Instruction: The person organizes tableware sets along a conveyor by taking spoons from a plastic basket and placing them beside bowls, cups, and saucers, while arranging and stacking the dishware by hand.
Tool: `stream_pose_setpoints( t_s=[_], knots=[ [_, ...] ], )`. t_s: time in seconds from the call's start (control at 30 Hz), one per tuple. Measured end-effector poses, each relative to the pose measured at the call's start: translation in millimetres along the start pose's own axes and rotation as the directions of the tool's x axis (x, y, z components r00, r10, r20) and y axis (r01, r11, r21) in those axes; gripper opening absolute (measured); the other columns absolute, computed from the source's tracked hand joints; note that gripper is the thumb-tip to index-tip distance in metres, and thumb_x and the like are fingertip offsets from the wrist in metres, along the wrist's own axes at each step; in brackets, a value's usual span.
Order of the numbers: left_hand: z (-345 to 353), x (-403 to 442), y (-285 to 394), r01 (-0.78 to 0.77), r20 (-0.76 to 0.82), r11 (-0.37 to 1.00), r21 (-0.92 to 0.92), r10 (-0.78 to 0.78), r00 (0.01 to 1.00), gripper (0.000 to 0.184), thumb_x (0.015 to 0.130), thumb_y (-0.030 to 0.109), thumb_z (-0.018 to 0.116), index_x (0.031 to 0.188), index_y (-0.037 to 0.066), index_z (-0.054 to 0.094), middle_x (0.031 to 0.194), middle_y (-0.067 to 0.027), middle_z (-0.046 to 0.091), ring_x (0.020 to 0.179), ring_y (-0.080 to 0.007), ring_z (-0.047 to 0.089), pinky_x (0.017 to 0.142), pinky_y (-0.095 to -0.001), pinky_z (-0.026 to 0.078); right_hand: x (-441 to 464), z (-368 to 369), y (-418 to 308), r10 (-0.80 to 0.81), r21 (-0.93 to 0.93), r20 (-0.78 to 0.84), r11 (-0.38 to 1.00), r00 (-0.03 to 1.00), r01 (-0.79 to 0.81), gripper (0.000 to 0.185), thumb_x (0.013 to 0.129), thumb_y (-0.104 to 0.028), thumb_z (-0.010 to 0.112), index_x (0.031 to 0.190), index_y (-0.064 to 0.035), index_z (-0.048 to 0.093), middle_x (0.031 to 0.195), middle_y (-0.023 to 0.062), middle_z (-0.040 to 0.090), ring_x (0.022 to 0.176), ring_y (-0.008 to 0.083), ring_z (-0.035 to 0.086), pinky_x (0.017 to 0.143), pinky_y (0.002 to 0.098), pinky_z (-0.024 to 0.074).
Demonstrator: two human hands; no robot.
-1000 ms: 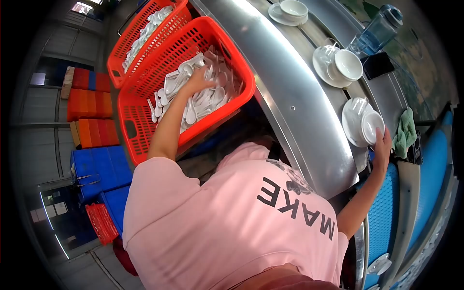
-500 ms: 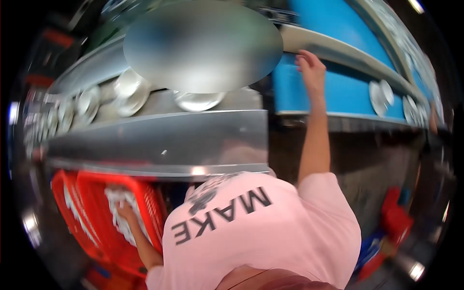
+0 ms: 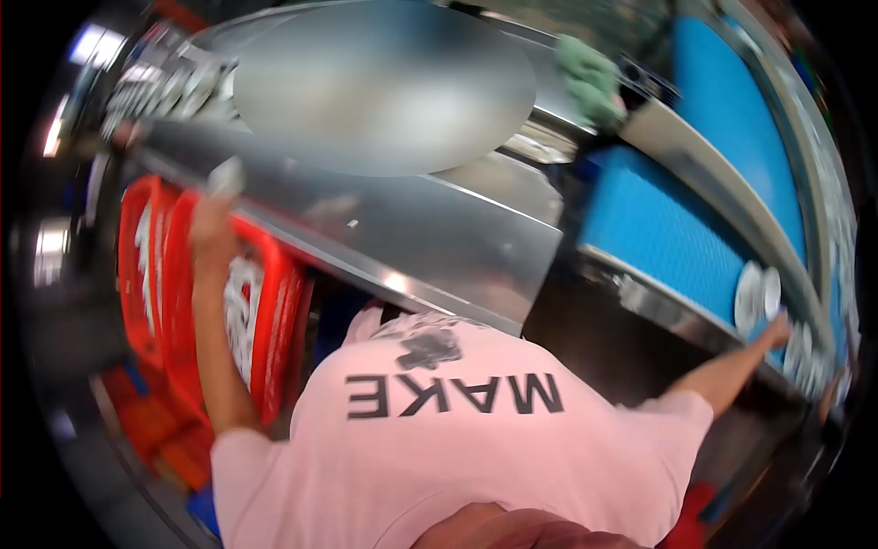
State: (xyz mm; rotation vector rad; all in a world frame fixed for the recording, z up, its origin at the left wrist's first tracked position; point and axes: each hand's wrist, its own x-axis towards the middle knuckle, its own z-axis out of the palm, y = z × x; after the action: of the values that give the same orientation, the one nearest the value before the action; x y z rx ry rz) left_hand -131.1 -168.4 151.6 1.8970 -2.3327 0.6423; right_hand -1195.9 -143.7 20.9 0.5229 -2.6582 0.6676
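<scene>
My left hand (image 3: pixel 215 224) is raised over the red baskets near the metal table's edge. Its fingers are closed on a small white piece (image 3: pixel 226 176), too blurred to name. Out to the far right, my right hand (image 3: pixel 776 331) reaches to the blue conveyor belt (image 3: pixel 668 210), right beside white dishes (image 3: pixel 750 295). Its fingers are small and smeared, so I cannot tell whether they grip a dish. White pieces (image 3: pixel 242 306) lie inside the red basket (image 3: pixel 274 274) under my left arm.
A metal table (image 3: pixel 439 242) runs before me, with a row of white dishes (image 3: pixel 178 91) at its far left. A green cloth (image 3: pixel 588 80) lies beyond it. Another red basket (image 3: pixel 137 274) stands at left. More white dishes (image 3: pixel 803 361) sit at the belt's right end. A blurred oval hides the upper middle.
My left hand has risen out of the red basket with a white piece. My right hand has swung from the belt's near left to the dishes at far right. The view has turned.
</scene>
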Motion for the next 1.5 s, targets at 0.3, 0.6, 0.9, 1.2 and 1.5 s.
stream_pose_setpoints(
  t_s=[0.3,0.6,0.9,1.2,1.5],
  knots=[
    [53.3,68.0,112.6,-0.702,-0.087,0.665,-0.256,0.707,0.702,0.005,0.070,0.008,0.050,0.073,0.009,0.046,0.072,-0.0045,0.044,0.066,-0.0181,0.048,0.058,-0.0293,0.039,0.9,18.9,-17.7,-0.108,0.121,0.654,0.992,0.748,0.038,0.057,0.074,-0.034,0.061,0.117,-0.0003,0.048,0.110,0.0157,0.054,0.094,0.0274,0.052,0.079,0.0371,0.0440],
    [41.3,65.2,105.5,0.113,0.319,0.678,-0.726,0.186,0.929,0.039,0.070,0.013,0.064,0.108,0.011,0.054,0.096,-0.0108,0.053,0.087,-0.0277,0.052,0.075,-0.0347,0.043,-125.1,-37.3,-70.0,-0.385,0.604,0.773,0.691,0.505,-0.398,0.053,0.072,-0.015,0.061,0.120,-0.0009,0.043,0.110,0.0117,0.053,0.095,0.0262,0.055,0.080,0.0342,0.0457],
    [88.0,83.0,79.4,0.077,0.373,0.618,-0.782,0.366,0.853,0.022,0.070,0.008,0.062,0.091,0.004,0.058,0.083,-0.0076,0.053,0.081,-0.0223,0.053,0.071,-0.0284,0.043,-335.5,-67.7,-254.2,-0.459,0.693,0.720,0.451,0.520,-0.562,0.048,0.070,-0.002,0.061,0.115,0.0010,0.047,0.107,0.0117,0.055,0.094,0.0234,0.055,0.081,0.0340,0.0461],
    [54.0,74.7,65.7,-0.079,0.458,0.708,-0.702,0.534,0.711,0.022,0.061,0.004,0.061,0.083,0.007,0.059,0.085,-0.0092,0.051,0.087,-0.0267,0.051,0.076,-0.0336,0.042,-499.3,-57.8,-434.1,-0.682,0.683,0.675,0.430,0.284,-0.591,0.040,0.063,0.000,0.053,0.102,0.0041,0.055,0.091,0.0097,0.060,0.078,0.0176,0.058,0.071,0.0281,0.0461],
    [73.6,89.4,3.7,0.342,0.366,0.479,-0.808,-0.045,0.929,0.047,0.070,0.000,0.051,0.117,0.008,0.047,0.083,-0.0068,0.055,0.068,-0.0143,0.049,0.064,-0.0265,0.044,-559.7,-70.0,-491.9,-0.764,0.822,0.570,0.531,0.301,-0.208,0.039,0.064,-0.008,0.052,0.100,0.0057,0.055,0.088,0.0171,0.060,0.077,0.0235,0.058,0.072,0.0323,0.0441]
  ],
)
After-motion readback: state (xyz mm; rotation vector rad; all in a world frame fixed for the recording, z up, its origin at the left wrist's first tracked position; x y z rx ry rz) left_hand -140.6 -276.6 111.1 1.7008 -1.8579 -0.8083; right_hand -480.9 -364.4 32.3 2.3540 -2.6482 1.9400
